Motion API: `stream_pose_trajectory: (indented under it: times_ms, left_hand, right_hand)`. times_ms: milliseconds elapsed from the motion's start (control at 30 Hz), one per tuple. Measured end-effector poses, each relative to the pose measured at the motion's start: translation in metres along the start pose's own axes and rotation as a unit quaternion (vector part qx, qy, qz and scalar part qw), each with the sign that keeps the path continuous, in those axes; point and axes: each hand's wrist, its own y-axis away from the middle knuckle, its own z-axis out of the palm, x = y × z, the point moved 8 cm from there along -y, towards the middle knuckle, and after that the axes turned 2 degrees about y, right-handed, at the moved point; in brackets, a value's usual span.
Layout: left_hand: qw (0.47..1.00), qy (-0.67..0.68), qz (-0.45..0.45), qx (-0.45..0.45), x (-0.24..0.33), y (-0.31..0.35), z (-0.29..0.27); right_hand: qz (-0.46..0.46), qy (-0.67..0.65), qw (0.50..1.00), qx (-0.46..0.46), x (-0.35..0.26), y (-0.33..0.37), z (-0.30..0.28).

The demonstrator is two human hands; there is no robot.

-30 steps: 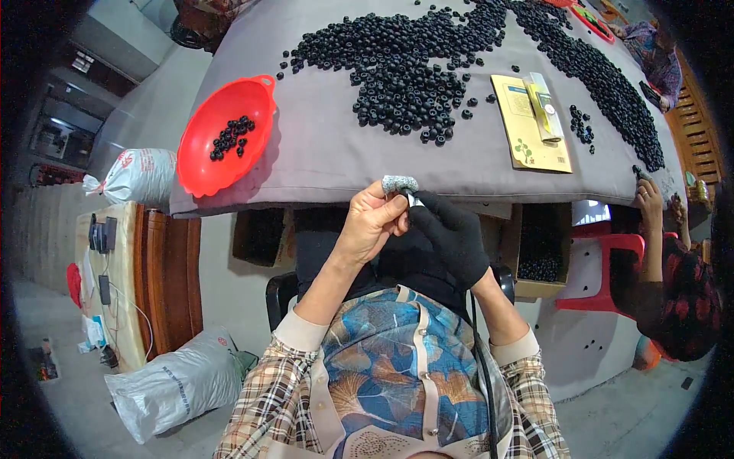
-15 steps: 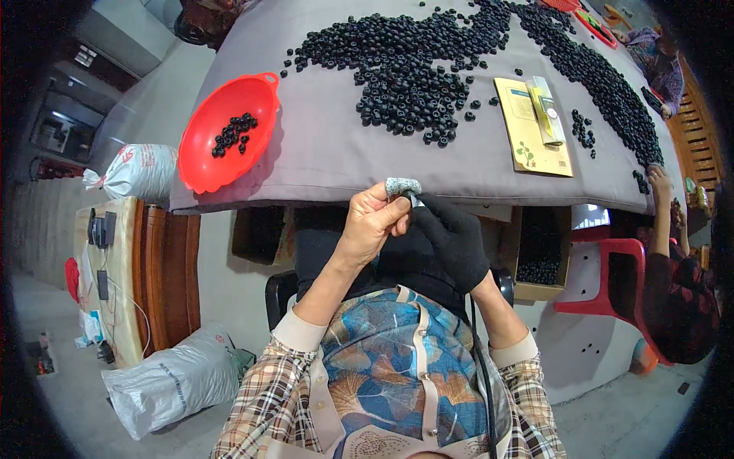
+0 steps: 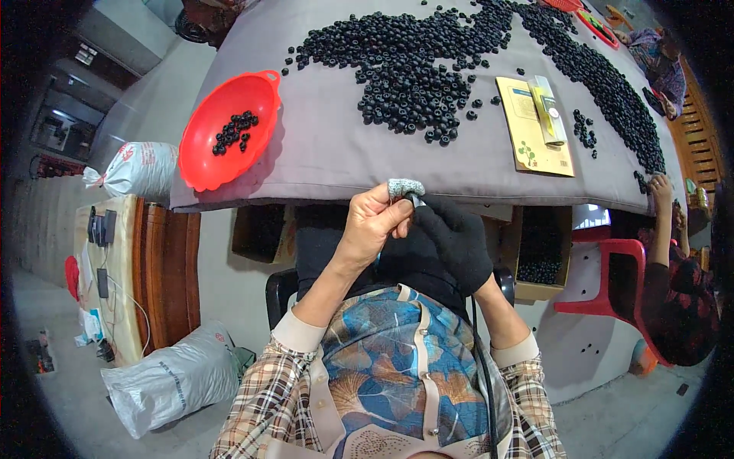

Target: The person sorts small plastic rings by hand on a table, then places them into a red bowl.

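My left hand (image 3: 375, 222) is bare except for a grey knitted finger sleeve (image 3: 405, 187) on the index finger. Its thumb and fingers are pinched together around something too small and covered to name. My right hand (image 3: 457, 237) wears a black knitted glove and is closed, its fingertips touching the left ones. A small shiny metal tip (image 3: 417, 200) shows between its fingers. Both hands meet over my lap, just at the near edge of the table. Beyond them lies a heap of small black ring-shaped pieces (image 3: 417, 99) on the grey tablecloth (image 3: 329, 164).
A red plastic basin (image 3: 200, 164) holding several black pieces stands left on the table. At right lie a yellow booklet (image 3: 535, 157) and a clear-and-yellow package (image 3: 549, 115). A cardboard box (image 3: 539, 291) of black pieces sits below. A co-worker's hand (image 3: 662, 191) is far right.
My hands stay together in the same place, with only a slight shift of the gloved fingers. The co-worker's hand at the far right has moved slightly.
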Motion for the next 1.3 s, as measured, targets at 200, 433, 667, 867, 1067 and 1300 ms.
stream_pose_trajectory:
  times_ms: [200,433,667,867,1067,1300]
  left_hand:
    - [1.000,0.003,-0.004,0.000,0.002,0.001,0.003]
    - [1.000,-0.009,-0.010,0.009,0.000,0.000,0.000]
    - [0.999,-0.045,-0.005,0.012,0.001,0.001,0.003]
    - [0.994,0.104,-0.022,0.002,-0.011,-0.004,-0.001]
    - [0.982,0.184,-0.043,-0.006,-0.012,-0.004,-0.002]
    - [0.979,0.195,-0.054,-0.016,-0.015,-0.004,-0.001]
  right_hand:
    - [0.037,-0.035,0.998,-0.022,0.005,-0.002,0.002]
    - [0.022,-0.007,1.000,-0.021,0.003,-0.004,0.003]
    - [0.051,-0.021,0.998,-0.019,0.016,-0.001,0.006]
    - [0.064,-0.057,0.996,-0.013,0.021,0.000,0.007]
    - [0.197,-0.179,0.963,-0.032,0.028,0.002,0.011]
    - [-0.021,-0.056,0.998,0.007,-0.001,-0.002,-0.001]
